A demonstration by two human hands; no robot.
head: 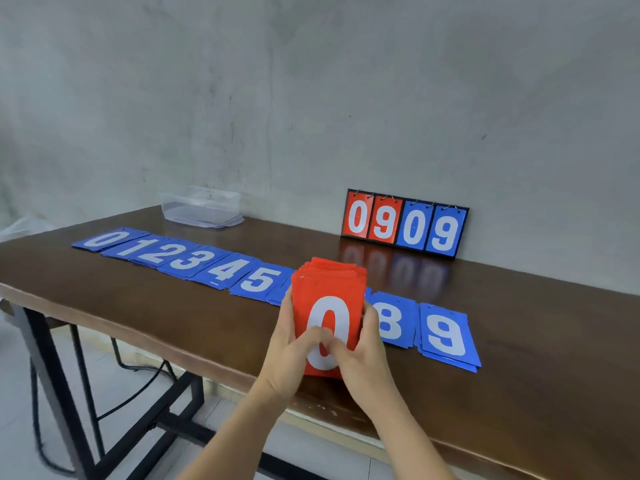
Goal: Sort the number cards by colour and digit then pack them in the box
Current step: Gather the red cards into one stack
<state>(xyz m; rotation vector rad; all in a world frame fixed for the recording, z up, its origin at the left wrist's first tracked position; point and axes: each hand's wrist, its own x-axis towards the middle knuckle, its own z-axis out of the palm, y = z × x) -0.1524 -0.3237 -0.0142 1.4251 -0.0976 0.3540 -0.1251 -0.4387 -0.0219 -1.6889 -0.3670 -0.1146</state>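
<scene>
Our left hand (291,358) and right hand (363,351) clasp the red stack (329,282) before the blue row (183,261), zero facing us, probably so we can deal digits off its front; the box (202,206) sits behind.

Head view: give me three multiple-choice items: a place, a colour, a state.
1. The clear box sits: A on the floor; B at the table's right end; C at its far left, near the wall.
2. The held stack is: A blue; B red; C green.
3. The left hand and right hand: A both grip the stack; B both lie flat; C one reaches into the box.
Answers: C, it stands at the left by the wall; B, red under a white 0; A, each clasps a side.
</scene>
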